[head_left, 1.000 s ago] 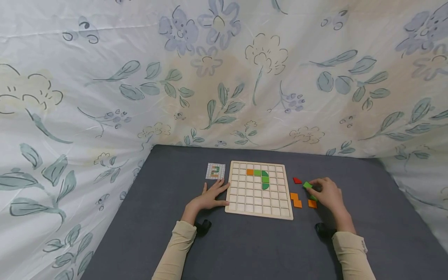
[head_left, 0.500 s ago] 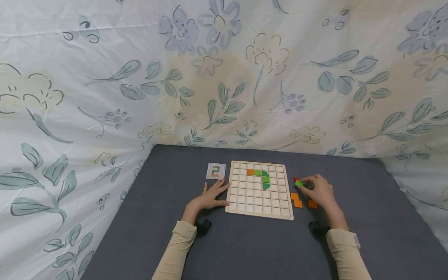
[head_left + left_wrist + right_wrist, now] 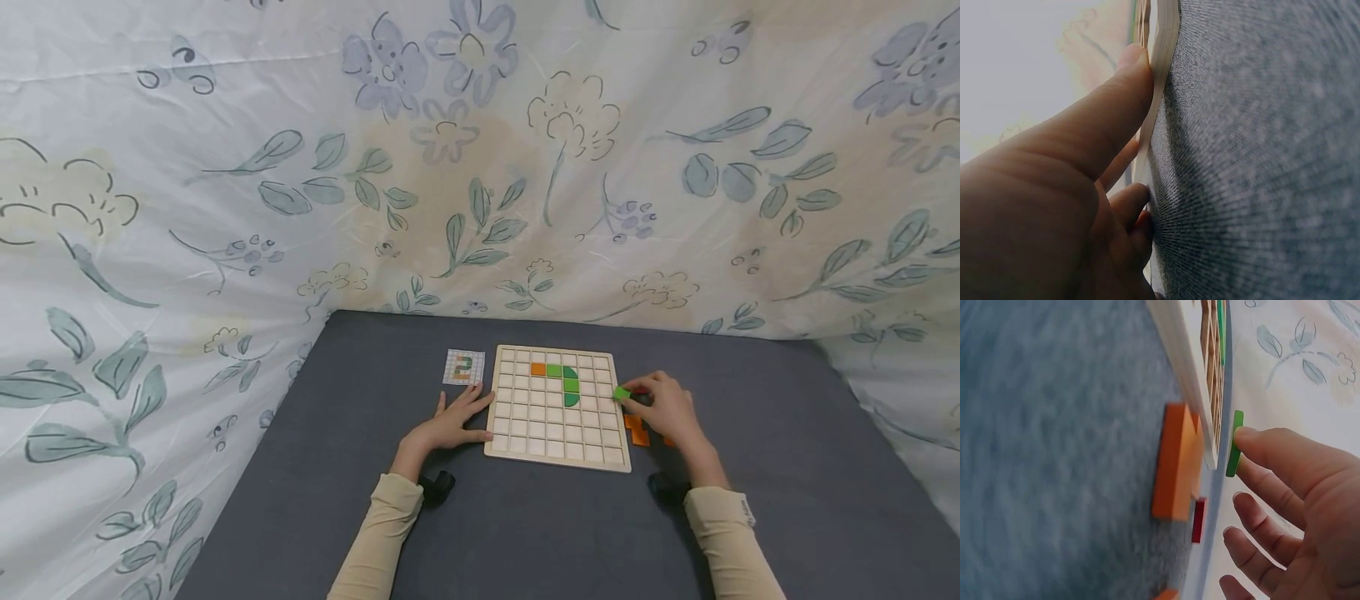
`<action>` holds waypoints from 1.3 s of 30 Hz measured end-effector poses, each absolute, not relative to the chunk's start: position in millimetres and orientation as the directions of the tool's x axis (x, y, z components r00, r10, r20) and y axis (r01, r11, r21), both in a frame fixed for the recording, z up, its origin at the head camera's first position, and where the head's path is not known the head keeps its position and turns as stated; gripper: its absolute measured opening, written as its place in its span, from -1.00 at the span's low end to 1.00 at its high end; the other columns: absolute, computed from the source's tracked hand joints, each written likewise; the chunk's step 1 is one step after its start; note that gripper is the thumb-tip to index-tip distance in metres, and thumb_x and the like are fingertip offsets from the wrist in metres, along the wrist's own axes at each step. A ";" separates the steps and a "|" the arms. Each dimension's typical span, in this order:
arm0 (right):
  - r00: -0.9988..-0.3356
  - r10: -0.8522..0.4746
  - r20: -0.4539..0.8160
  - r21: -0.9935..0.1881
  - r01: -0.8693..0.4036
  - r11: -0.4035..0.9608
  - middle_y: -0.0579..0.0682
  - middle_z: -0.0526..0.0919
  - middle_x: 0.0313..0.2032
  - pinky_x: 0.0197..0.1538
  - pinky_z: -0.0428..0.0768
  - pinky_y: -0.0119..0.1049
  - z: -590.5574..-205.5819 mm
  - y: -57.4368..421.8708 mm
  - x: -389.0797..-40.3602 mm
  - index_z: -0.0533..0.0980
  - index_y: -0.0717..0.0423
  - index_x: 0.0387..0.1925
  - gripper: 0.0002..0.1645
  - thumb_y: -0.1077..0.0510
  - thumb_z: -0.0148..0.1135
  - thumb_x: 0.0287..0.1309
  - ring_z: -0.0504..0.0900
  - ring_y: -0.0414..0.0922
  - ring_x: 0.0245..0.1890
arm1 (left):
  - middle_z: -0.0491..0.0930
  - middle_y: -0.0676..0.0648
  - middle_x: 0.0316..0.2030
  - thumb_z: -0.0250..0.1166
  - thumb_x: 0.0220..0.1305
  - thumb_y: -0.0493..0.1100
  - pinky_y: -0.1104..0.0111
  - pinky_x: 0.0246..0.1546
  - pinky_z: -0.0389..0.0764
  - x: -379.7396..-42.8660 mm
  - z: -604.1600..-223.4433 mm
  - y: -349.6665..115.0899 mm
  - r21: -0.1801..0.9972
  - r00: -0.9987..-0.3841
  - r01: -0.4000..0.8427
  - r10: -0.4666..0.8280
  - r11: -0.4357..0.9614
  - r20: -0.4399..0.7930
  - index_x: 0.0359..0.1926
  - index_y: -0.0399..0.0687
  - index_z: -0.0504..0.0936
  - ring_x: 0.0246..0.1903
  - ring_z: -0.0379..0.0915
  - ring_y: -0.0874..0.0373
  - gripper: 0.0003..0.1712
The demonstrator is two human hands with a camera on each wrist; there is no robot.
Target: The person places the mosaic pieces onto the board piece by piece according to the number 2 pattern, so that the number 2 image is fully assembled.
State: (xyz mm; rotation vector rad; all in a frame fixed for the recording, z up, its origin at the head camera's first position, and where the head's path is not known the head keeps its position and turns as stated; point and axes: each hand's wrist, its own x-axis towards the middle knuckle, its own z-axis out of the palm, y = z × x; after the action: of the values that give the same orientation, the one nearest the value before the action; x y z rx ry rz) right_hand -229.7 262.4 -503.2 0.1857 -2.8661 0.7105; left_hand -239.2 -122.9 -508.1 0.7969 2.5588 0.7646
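Observation:
My right hand [image 3: 670, 410] pinches a light green square tile [image 3: 622, 392] between thumb and fingers, over the right edge of a wooden grid board [image 3: 525, 442]. The right wrist view shows the green tile [image 3: 1235, 444] held edge-on, raised above the table. My left hand [image 3: 448, 421] rests with spread fingers against the board's left edge; its thumb [image 3: 1122, 94] touches the rim in the left wrist view. On the board lie an orange square [image 3: 538, 369], light green squares [image 3: 572, 386] and dark green rounded tiles [image 3: 572, 400], forming a hooked line.
Orange tiles [image 3: 639, 435] lie just right of the board, partly under my right hand. A red tile [image 3: 1199, 520] lies behind them, mostly covered in the head view. A small pattern card [image 3: 463, 367] sits left of the board. A floral cloth [image 3: 480, 167] hangs behind the table.
My right hand has carried the green tile left, from the loose tiles past the red one to the board's right edge. The left hand has stayed in place.

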 end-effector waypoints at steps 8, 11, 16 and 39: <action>-0.977 -0.098 0.191 -0.473 -0.179 0.863 0.13 0.47 -0.18 -0.19 0.21 0.09 -504.0 249.4 -233.3 0.63 0.09 -0.14 -0.64 -0.01 0.34 0.05 0.39 0.03 -0.29 | -0.22 -0.12 0.45 0.17 0.24 0.15 -0.17 0.28 -0.55 -239.4 -508.4 -122.9 0.585 -0.782 0.411 0.600 0.699 -0.167 0.45 0.13 -0.02 0.44 -0.44 -0.01 -0.14; -0.975 -0.115 0.193 -0.470 -0.194 0.861 0.14 0.47 -0.16 -0.18 0.22 0.11 -503.8 244.7 -234.0 0.63 0.08 -0.13 -0.63 -0.01 0.34 0.04 0.39 0.04 -0.29 | -0.22 -0.12 0.45 0.17 0.24 0.16 -0.17 0.28 -0.55 -239.6 -508.8 -122.7 0.584 -0.784 0.409 0.598 0.701 -0.168 0.45 0.13 -0.02 0.44 -0.44 0.00 -0.14; -0.971 -0.144 0.189 -0.464 -0.217 0.859 0.15 0.47 -0.15 -0.18 0.23 0.11 -502.7 237.0 -234.9 0.62 0.08 -0.12 -0.64 0.00 0.33 0.06 0.38 0.02 -0.30 | -0.22 -0.11 0.45 0.17 0.24 0.16 -0.16 0.29 -0.56 -240.0 -509.3 -122.5 0.588 -0.784 0.406 0.597 0.700 -0.169 0.45 0.14 -0.02 0.44 -0.44 0.01 -0.13; -0.948 -0.227 0.224 -0.494 -0.311 0.811 0.04 0.51 -0.20 -0.15 0.29 0.04 -506.1 209.1 -242.4 0.66 -0.02 -0.18 -0.71 0.00 0.35 0.03 0.43 0.02 -0.23 | -0.22 -0.14 0.45 0.18 0.25 0.13 -0.19 0.27 -0.55 -239.8 -508.4 -123.4 0.595 -0.779 0.416 0.607 0.688 -0.156 0.45 0.11 -0.02 0.44 -0.43 -0.04 -0.14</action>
State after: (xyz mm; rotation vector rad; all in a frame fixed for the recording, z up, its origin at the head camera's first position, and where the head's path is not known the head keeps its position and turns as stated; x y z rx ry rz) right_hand -242.4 209.1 -506.1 0.4251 -2.8412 0.8154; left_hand -239.8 -123.4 -508.4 0.8036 2.5586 0.7816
